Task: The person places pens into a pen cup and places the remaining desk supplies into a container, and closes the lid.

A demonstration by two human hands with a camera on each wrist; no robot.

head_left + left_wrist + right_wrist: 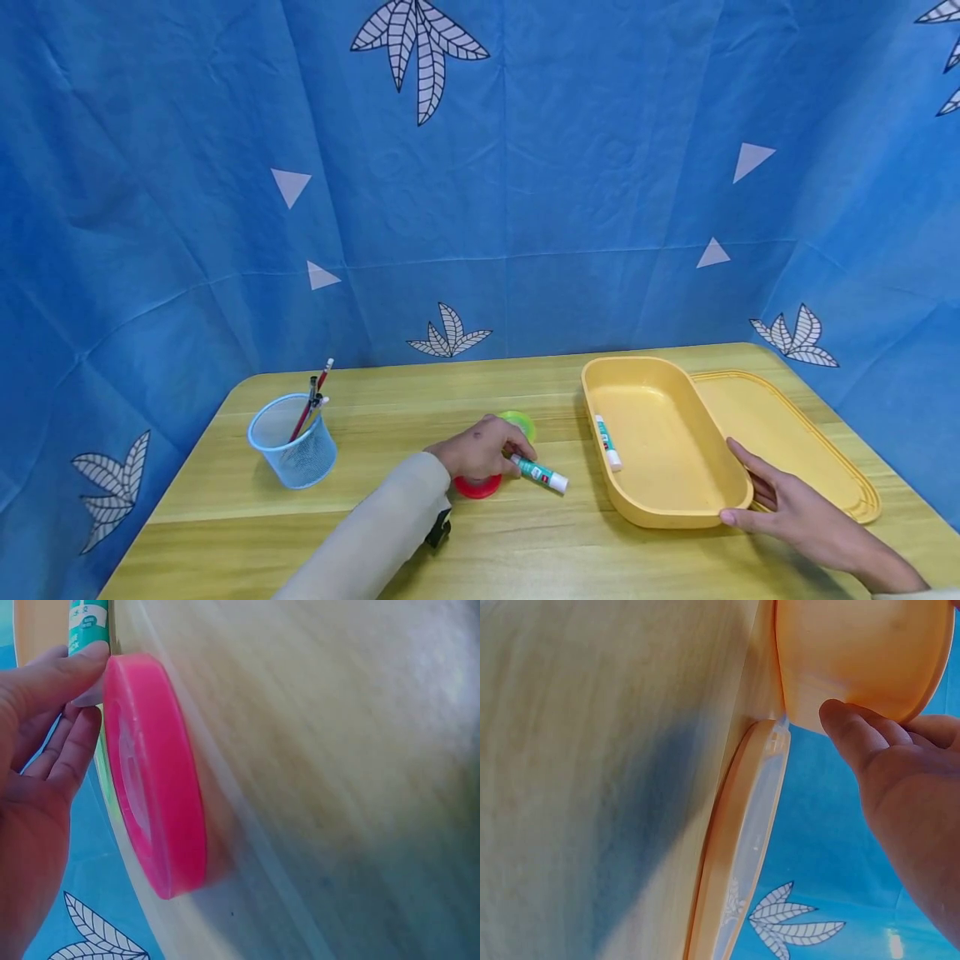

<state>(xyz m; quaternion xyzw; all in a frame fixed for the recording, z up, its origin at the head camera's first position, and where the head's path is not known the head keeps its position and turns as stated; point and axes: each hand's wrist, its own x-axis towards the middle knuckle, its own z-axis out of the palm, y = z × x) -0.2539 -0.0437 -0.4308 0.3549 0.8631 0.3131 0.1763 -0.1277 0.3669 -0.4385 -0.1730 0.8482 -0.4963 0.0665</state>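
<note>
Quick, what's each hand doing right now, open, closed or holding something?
Left hand: closed, pinching a glue stick by one end.
Right hand: holding the box at its near right corner.

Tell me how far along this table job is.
Looks done: one glue stick lies in the yellow box; its apparent lid is off, beside it. In hand: the left hand pinches a second stick outside the box; the right hand holds the box's near corner. Remaining, probably: boxing that stick; perhaps the red roll and green roll, both outside, then the lid.
</note>
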